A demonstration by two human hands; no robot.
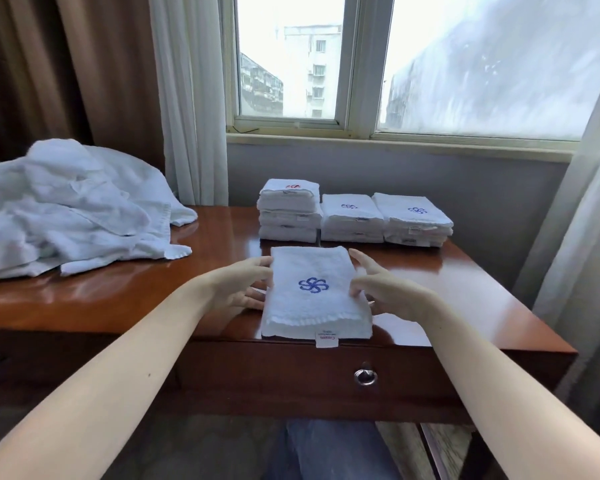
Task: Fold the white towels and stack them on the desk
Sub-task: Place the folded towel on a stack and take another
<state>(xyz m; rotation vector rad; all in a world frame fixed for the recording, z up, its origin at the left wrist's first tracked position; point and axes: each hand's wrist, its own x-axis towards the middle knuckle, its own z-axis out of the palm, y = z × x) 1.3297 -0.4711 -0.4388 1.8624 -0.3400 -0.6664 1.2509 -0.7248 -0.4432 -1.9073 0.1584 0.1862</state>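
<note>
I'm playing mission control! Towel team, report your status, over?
Left hand and right hand open, flanking folded towel at desk front edge. Three stacks behind it, nothing between. Unfolded pile waiting left. Over.

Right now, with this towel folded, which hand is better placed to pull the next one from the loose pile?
Left, probably. The left hand is at the folded towel's left edge, on the loose pile's side; the right hand would cross over the towel.
</note>
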